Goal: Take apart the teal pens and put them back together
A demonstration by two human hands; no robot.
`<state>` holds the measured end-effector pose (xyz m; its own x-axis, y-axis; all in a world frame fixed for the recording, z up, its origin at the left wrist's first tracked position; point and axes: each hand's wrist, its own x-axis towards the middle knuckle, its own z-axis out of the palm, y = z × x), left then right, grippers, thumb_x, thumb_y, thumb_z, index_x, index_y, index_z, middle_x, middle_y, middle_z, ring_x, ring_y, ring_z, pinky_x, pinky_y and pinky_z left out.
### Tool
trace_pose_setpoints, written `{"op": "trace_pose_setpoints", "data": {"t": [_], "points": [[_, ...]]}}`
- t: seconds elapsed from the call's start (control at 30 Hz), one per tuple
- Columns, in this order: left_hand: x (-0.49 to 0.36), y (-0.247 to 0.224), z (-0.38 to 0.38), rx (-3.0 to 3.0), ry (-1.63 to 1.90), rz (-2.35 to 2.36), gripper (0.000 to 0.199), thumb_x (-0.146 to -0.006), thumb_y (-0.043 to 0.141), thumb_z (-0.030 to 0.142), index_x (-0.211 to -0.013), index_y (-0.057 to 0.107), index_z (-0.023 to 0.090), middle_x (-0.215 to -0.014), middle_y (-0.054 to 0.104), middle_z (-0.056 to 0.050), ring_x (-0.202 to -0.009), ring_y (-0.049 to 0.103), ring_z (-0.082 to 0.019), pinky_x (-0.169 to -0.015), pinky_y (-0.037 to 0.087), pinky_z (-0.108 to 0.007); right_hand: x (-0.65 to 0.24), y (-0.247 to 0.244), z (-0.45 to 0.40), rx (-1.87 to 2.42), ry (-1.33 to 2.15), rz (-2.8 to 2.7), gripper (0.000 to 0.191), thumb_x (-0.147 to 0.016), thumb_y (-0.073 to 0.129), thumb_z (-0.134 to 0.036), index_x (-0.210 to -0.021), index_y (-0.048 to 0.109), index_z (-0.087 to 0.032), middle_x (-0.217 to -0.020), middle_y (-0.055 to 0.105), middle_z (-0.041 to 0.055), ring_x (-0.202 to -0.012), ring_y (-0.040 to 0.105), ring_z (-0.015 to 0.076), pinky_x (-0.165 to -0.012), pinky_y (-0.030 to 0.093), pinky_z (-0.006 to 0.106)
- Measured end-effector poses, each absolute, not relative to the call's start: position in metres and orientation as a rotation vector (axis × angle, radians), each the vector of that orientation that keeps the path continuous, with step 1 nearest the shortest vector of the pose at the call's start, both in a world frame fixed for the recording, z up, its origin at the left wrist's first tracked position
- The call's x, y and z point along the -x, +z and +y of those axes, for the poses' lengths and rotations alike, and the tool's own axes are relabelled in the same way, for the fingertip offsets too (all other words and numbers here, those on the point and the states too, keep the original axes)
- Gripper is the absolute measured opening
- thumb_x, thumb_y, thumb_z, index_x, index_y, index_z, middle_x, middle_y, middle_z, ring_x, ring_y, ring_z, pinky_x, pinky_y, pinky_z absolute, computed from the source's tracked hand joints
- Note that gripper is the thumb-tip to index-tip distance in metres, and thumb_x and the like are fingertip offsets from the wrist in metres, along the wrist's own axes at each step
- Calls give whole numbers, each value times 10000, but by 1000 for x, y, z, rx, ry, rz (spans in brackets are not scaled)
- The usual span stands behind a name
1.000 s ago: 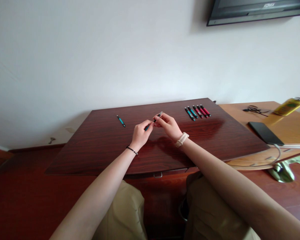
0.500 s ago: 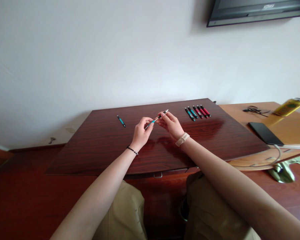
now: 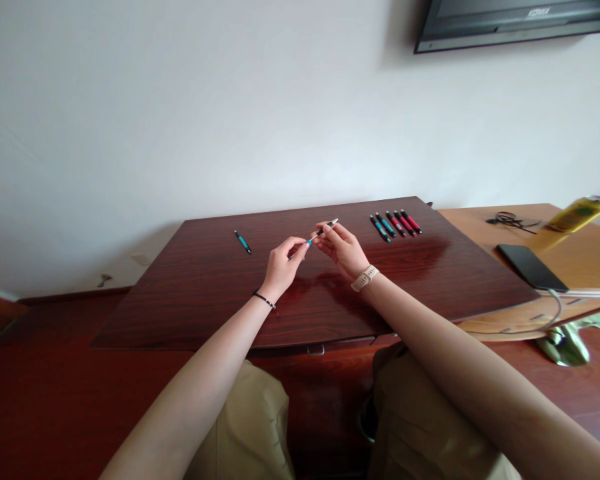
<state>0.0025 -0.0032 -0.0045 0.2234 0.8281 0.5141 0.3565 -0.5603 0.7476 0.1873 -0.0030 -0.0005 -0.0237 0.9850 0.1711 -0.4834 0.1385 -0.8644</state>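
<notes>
Above the middle of the dark wooden table (image 3: 210, 300), my left hand (image 3: 282, 265) pinches the blue barrel (image 3: 309, 243) of a pen, most of it covered by the fingers. My right hand (image 3: 344, 251) is closed on the black part (image 3: 329, 227) of the pen, whose silver end points up and right. A thin pale piece shows between the two parts. One blue pen (image 3: 243, 242) lies alone to the left of my hands. To the right, two blue pens (image 3: 382, 227) and several red pens (image 3: 404, 223) lie side by side in a slanted row.
On the lighter wooden cabinet (image 3: 480, 233) at the right are a black phone (image 3: 529, 267) with a cable, a black coiled cord (image 3: 513, 221) and a tilted yellow can (image 3: 579, 214). A screen (image 3: 520, 27) hangs on the wall above.
My left fingers have shifted slightly along the blue barrel toward my right hand, covering more of it. My right hand has barely moved.
</notes>
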Motion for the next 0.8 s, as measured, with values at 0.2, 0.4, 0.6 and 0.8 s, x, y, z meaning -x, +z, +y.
{"op": "trace_pose_setpoints", "data": {"t": [0.2, 0.4, 0.6, 0.8], "points": [[-3, -4, -5, -2035, 1251, 1133, 363, -1063, 554, 509, -966, 709, 196, -702, 604, 16, -655, 550, -149, -661, 419, -256, -189, -3, -1, 697, 1355, -958, 434, -781, 905, -583, -1017, 760, -248, -951, 799, 9, -850, 754, 114, -843, 615, 222], [-3, -5, -2, -2016, 1245, 1151, 412, -1077, 507, 508, -864, 656, 189, -704, 573, 12, -682, 506, -148, -664, 375, -261, -186, -2, -4, 685, 1394, -995, 419, -809, 892, -572, -1050, 766, -254, -990, 804, 18, -892, 763, 127, -863, 614, 234], [1, -7, -1, -1960, 1188, 1021, 312, -1056, 535, 437, -1032, 704, 177, -824, 646, -12, -749, 544, -159, -707, 411, -269, -186, 0, -7, 747, 1398, -980, 421, -812, 879, -587, -1033, 763, -248, -1011, 806, 25, -881, 761, 121, -746, 574, 187], [-1, -10, 1, -2009, 1187, 1046, 315, -1055, 555, 425, -1147, 738, 185, -891, 692, -27, -801, 599, -180, -757, 442, -284, -188, -1, -4, 742, 1392, -931, 415, -796, 887, -582, -997, 750, -246, -980, 800, 10, -825, 746, 101, -749, 578, 184]]}}
